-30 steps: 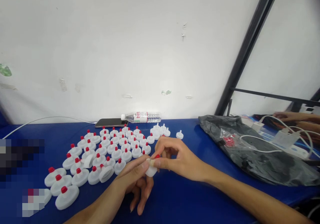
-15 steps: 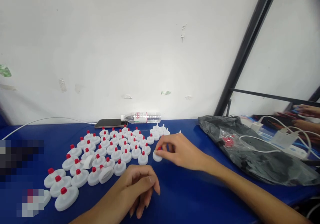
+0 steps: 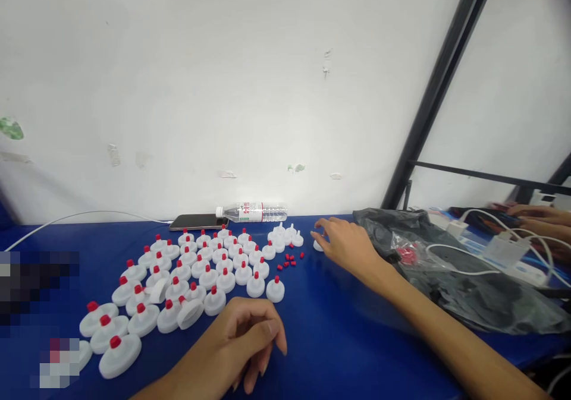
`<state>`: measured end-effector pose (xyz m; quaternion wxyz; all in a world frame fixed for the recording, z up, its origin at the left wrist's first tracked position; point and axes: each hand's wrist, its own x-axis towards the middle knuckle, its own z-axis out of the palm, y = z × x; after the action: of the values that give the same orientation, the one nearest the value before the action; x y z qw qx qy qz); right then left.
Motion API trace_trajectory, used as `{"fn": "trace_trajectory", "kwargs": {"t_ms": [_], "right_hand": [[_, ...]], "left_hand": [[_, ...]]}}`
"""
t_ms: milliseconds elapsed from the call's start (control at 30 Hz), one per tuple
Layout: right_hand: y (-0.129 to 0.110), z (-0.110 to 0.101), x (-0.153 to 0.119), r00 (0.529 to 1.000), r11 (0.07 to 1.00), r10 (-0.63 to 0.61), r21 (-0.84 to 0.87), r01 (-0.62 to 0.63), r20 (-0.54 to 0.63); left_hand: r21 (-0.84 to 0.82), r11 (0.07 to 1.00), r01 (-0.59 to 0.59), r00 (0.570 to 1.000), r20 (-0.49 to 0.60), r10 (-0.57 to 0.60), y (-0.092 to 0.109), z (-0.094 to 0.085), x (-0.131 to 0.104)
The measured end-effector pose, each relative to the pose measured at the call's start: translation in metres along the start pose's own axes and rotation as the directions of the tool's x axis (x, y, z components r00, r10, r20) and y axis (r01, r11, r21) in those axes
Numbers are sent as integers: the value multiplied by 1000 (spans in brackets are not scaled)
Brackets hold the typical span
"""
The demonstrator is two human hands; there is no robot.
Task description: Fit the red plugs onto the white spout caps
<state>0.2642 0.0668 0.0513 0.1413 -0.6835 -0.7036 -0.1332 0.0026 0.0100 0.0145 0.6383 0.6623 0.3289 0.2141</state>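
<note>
Several white round lids with red tips (image 3: 208, 277) cover the left and middle of the blue table (image 3: 330, 334). One of these, a red-tipped lid (image 3: 275, 290), stands at the group's right edge. Behind it lie several small loose red caps (image 3: 288, 261) and a cluster of white lids without red tips (image 3: 279, 238). My right hand (image 3: 345, 242) is open, fingers apart, over a white lid (image 3: 317, 245) that it partly hides. My left hand (image 3: 252, 340) rests near the front with loosely curled, parted fingers and holds nothing.
Against the wall lie a clear bottle (image 3: 252, 211) and a phone (image 3: 198, 221) with a white cable. On the right are a dark plastic bag (image 3: 468, 293), a bag of red caps (image 3: 407, 254) and a white charger (image 3: 506, 246). Another person's hands (image 3: 544, 216) show at far right.
My right hand has let go of the red-tipped lid, which now stands closer to the group, and has moved right and back to another lid. Loose red caps are now uncovered.
</note>
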Motion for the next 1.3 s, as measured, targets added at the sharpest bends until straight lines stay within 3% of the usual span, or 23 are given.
{"fn": "trace_trajectory", "kwargs": {"t_ms": [100,233,367,467,533,633,700,900,1067,1133,1167,1300], "right_hand": [[7,8,4,999,999,22,-41,-20,42],[10,10,6,998,1000,24,-18,-23,52],[5,1,5,1000,996,19,85,-19,5],[-7,-11,-1,999,972,-42,230,48,-31],[-18,-17,-7,990,890,-138,436,133,-21],[-31,-18,-17,952,516,-306,843,154,14],[-35,-16,-21,932,360,-362,925,122,19],[-38,-14,-28,887,289,-458,953,88,57],[-39,-15,-29,841,192,-529,981,-13,115],[-36,-14,-24,861,216,-494,976,-12,120],[-34,-13,-20,880,289,-457,957,10,129],[-21,-7,-4,956,738,-259,667,103,139]], "left_hand": [[29,999,-21,1000,4,21,-2,-2,-2],[27,990,-139,990,-25,140,-4,-7,-8],[-49,973,-227,974,1,227,-3,-9,-13],[-73,980,-184,983,2,185,0,-6,-13],[-92,983,-157,986,-69,151,2,-1,-11],[-89,985,-147,968,-216,125,4,6,-8],[-81,990,-117,964,-248,94,5,8,-6],[-94,992,-82,961,-271,54,5,9,-1],[16,999,-43,959,-281,46,7,10,-1],[72,997,-26,964,-262,44,8,12,-2],[81,996,-25,965,-257,45,8,12,-3],[57,998,-40,967,-250,53,7,14,-3]]}}
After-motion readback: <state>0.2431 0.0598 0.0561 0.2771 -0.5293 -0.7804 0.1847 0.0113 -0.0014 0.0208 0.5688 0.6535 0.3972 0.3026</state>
